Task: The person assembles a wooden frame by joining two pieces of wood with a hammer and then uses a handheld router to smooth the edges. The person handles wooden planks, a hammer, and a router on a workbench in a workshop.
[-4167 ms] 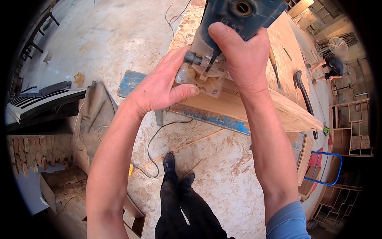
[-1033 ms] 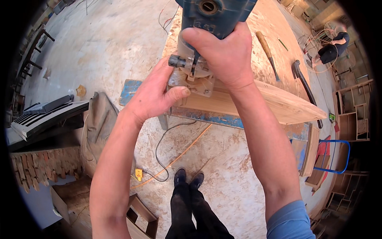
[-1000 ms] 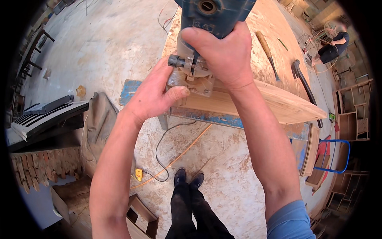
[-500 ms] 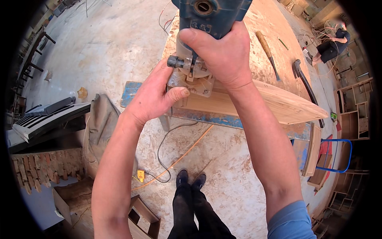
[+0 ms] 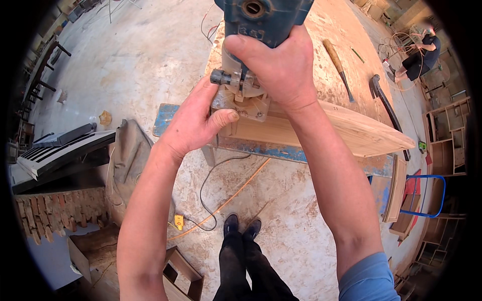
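The right hand (image 5: 286, 75) wraps round the dark blue power tool (image 5: 256, 30). Its thumb lies across the near side, and the other fingers bend out of sight behind. The left hand (image 5: 188, 125) makes a wide C low down, with the tool's clear foot (image 5: 258, 111) between its thumb and fingers. Some of those fingertips are hidden, so I can't tell how hard they press.

The power tool is at the left part of the pale wooden board (image 5: 349, 125), which lies along the near side of the desk (image 5: 369, 80). I can't see the cutting tip, or if it spins.

To do this well, I think the foot should sit flat — no tipping, no rocking. The right hand can steer while the left one presses down softly. A slow, even push seems best. The left thumb is right by the foot, so it should stay well out from under it. The chisel (image 5: 337, 67) and the black hammer (image 5: 389, 113) lie off to the right, and the black cord (image 5: 203, 185) curls on the floor — feet should mind it.
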`<state>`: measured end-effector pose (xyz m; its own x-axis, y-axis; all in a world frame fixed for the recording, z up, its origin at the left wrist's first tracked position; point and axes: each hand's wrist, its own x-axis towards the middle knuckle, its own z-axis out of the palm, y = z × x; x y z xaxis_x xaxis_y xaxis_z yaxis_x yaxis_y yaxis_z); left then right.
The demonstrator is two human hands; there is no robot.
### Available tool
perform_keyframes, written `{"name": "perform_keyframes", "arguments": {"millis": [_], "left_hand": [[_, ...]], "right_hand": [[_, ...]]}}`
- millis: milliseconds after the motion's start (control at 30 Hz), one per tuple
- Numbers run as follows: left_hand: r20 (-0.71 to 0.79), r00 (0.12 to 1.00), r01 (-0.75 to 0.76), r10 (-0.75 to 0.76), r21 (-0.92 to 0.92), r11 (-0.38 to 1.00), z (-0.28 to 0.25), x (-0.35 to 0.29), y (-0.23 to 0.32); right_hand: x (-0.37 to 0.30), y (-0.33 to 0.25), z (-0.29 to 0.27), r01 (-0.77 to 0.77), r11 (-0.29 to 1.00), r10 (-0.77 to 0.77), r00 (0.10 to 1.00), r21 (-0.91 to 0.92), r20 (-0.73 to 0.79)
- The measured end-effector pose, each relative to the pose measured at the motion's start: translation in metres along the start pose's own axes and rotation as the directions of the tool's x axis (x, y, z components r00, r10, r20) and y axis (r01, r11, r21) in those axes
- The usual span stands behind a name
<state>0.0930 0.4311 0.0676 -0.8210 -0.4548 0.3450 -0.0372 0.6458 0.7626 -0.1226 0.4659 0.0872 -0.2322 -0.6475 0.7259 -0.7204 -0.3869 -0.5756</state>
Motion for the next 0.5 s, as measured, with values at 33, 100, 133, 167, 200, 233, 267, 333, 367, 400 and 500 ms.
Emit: {"name": "perform_keyframes", "arguments": {"millis": [33,100,133,167,200,233,267,333,367,400,500], "left_hand": [[-0.006,1.0,0.013,-0.013,0.002,1.0,-0.002,-0.003,-0.002],[-0.003,0.999,0.05,-0.05,0.022,0.998,-0.011,-0.013,-0.01],[0.006,0.999,0.049,-0.049,0.021,0.999,-0.011,-0.013,-0.009],[0.006,0.999,0.046,-0.046,0.025,0.999,-0.01,-0.011,-0.008],[0.005,0.999,0.043,-0.043,0.03,0.999,-0.008,-0.01,-0.006],[-0.002,0.999,0.038,-0.038,0.026,0.999,-0.007,-0.009,-0.005],[-0.011,0.999,0.036,-0.036,0.024,0.999,-0.006,-0.009,-0.005],[-0.035,0.999,0.029,-0.029,0.014,0.999,-0.005,-0.008,-0.006],[-0.042,0.999,0.028,-0.027,0.014,1.0,-0.004,-0.008,-0.006],[-0.041,0.999,0.032,-0.031,0.025,0.999,-0.004,-0.008,-0.006],[-0.046,0.998,0.035,-0.034,0.03,0.999,-0.004,-0.008,-0.005]], "right_hand": [[-0.001,0.004,0.006,0.007,1.0,-0.007,1.0,0.012,0.001],[0.007,-0.05,0.007,-0.148,0.979,0.144,0.989,0.144,0.037],[0.013,-0.083,-0.004,-0.306,0.924,0.297,0.952,0.229,0.074],[0.013,-0.083,-0.007,-0.311,0.921,0.303,0.95,0.236,0.071],[0.013,-0.084,-0.009,-0.316,0.917,0.309,0.949,0.243,0.07],[0.013,-0.084,-0.011,-0.322,0.913,0.315,0.947,0.252,0.069],[0.013,-0.084,-0.012,-0.338,0.907,0.328,0.941,0.251,0.081],[0.013,-0.085,-0.013,-0.369,0.895,0.354,0.929,0.251,0.107],[0.013,-0.085,-0.013,-0.363,0.896,0.348,0.932,0.257,0.102],[0.012,-0.084,-0.012,-0.356,0.897,0.342,0.935,0.263,0.098],[0.012,-0.082,-0.011,-0.334,0.908,0.324,0.943,0.253,0.081]]}}
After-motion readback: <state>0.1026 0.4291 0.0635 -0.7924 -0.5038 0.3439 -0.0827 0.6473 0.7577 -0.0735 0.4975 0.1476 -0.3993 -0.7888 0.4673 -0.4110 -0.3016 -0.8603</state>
